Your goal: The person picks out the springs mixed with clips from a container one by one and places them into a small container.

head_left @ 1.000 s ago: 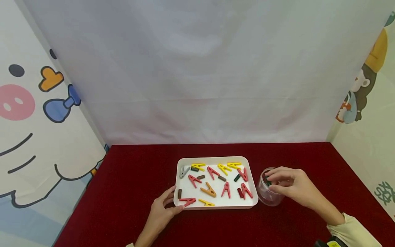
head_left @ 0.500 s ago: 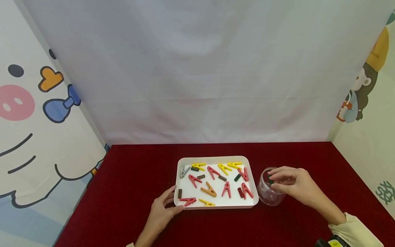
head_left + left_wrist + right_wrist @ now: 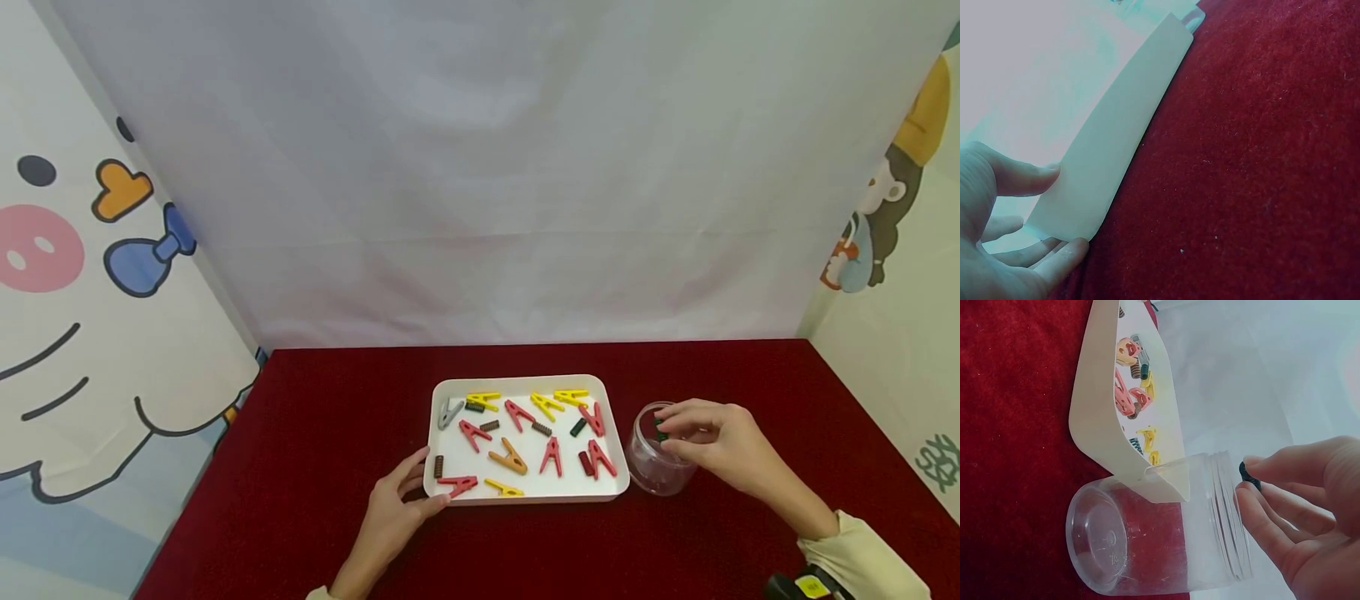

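Between the thumb and fingers of my right hand (image 3: 716,437) is a dark green spring (image 3: 1249,477), pinched right at the mouth of a clear plastic jar (image 3: 1147,531). The jar stands upright beside the right end of a white tray (image 3: 525,500); no contents show inside it. At the tray's front left corner, my left hand (image 3: 393,508) holds on, thumb on the front side and fingers against the left side. In the tray lie red clips (image 3: 551,457), yellow clips (image 3: 546,406), an orange clip (image 3: 510,458), a grey clip (image 3: 448,414) and several loose springs (image 3: 438,467).
A dark red cloth (image 3: 337,417) covers the table. Behind it hangs a pale curtain (image 3: 487,208), with cartoon-printed panels on the left (image 3: 112,350) and right (image 3: 885,350). My right wrist carries a dark strapped device (image 3: 813,585).
My right hand has shifted very slightly at the jar's mouth, still pinching the spring, of which less shows now. The left hand keeps its hold on the tray.
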Demonstrator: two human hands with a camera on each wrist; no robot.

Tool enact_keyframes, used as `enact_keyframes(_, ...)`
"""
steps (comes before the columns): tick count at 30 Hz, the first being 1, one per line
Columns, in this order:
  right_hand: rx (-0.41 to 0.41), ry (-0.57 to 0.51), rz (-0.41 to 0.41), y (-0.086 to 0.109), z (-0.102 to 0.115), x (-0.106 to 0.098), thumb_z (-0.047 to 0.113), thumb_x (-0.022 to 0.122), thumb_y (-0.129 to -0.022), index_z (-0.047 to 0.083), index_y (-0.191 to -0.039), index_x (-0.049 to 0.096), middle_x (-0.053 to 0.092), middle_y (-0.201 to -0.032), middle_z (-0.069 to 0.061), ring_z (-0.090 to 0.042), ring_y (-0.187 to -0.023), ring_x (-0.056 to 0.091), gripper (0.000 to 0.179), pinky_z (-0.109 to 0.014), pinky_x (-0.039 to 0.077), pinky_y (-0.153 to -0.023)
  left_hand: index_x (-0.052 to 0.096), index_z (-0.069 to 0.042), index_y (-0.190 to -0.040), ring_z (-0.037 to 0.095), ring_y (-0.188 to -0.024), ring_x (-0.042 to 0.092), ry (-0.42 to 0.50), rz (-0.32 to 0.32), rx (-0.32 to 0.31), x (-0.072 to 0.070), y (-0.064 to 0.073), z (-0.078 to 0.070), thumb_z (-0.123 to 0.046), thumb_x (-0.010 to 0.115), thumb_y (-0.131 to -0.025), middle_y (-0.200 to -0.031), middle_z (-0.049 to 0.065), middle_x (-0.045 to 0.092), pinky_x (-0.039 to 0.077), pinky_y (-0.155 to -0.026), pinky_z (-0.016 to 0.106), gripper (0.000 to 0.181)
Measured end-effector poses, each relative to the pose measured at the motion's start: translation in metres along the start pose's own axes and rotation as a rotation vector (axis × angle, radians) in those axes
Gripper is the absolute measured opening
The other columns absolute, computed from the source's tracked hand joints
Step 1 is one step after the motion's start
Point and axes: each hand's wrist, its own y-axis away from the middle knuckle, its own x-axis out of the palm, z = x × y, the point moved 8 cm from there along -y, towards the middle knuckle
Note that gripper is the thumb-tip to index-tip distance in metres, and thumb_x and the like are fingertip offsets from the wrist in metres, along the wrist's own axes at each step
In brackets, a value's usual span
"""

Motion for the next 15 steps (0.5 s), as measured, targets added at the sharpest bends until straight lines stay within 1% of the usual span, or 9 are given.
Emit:
enact_keyframes(4, 0.004, 0.019, -0.005, -0.0009, -0.0010, 0.0005, 0.009, 0.079, -0.076, 0.011, -0.091, 0.075, 0.068, -0.106, -0.007, -0.006, -0.091, 0.061, 0.015, -0.024, 0.053, -0.064, 0.049, -0.005, -0.137, 0.032, -0.111, 0.056, -0.001, 0.002, 0.007, 0.0004, 0.0000, -0.0008, -0.003, 0.079, -0.071, -0.123, 0.021, 0.056, 0.051, -0.075, 0.028, 0.072)
enact_keyframes(11, 0.012, 0.034, -0.005, -0.0015, -0.0002, 0.0017, 0.008, 0.079, -0.076, 0.010, -0.090, 0.074, 0.067, -0.105, -0.007, -0.011, -0.090, 0.062, 0.015, -0.024, 0.053, -0.064, 0.049, -0.005, -0.137, 0.031, -0.111, 0.056, 0.002, 0.001, -0.007, 0.0005, 0.0003, -0.0006, -0.003, 0.079, -0.072, -0.122, 0.020, 0.057, 0.051, -0.076, 0.029, 0.072)
enact_keyframes(15, 0.004, 0.038, -0.009, -0.0015, -0.0003, 0.0028, 0.006, 0.079, -0.075, 0.009, -0.090, 0.074, 0.067, -0.104, -0.007, -0.009, -0.087, 0.062, 0.015, -0.025, 0.053, -0.063, 0.049, -0.004, -0.137, 0.032, -0.111, 0.056, 0.002, 0.002, 0.005, 0.0009, 0.0008, -0.0016, -0.003, 0.079, -0.072, -0.123, 0.021, 0.056, 0.051, -0.075, 0.029, 0.072)
